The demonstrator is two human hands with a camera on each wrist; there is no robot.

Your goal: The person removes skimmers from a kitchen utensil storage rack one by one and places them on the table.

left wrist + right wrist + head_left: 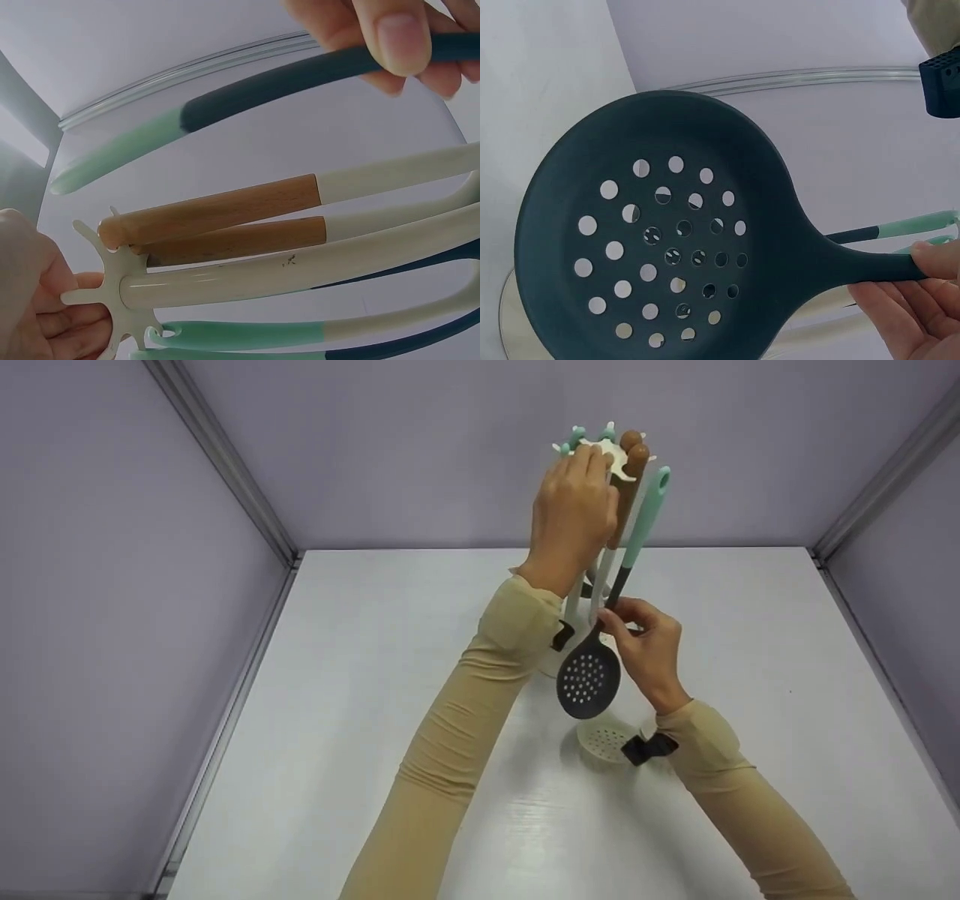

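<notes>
On a plain white tabletop (375, 675), closed in by pale lilac walls (112, 622) joined at grey metal corner strips (217, 457), a white utensil stand (616, 456) rises near the back edge, its star-shaped top ringed with hooks. The person's left hand (570, 521) reaches up and grips that top with curled fingers; the left wrist view shows the fingers wrapped about the hook plate, with two wood-handled utensils (225, 221) and mint-handled ones (247, 334) hanging from it. The right hand (649, 649), lower and nearer the person, pinches the dark neck of a dark slotted skimmer (589, 676) between thumb and fingertips. The skimmer's mint handle (646, 514) leans up toward the stand's top, just beside the wooden handles, while its round perforated bowl hangs above the tabletop. A white perforated disc (604, 739) lies on the tabletop just below the bowl. Both arms wear tan sleeves (465, 712), with a black strap (649, 748) at the right wrist. No brand, label or writing can be read on anything.
</notes>
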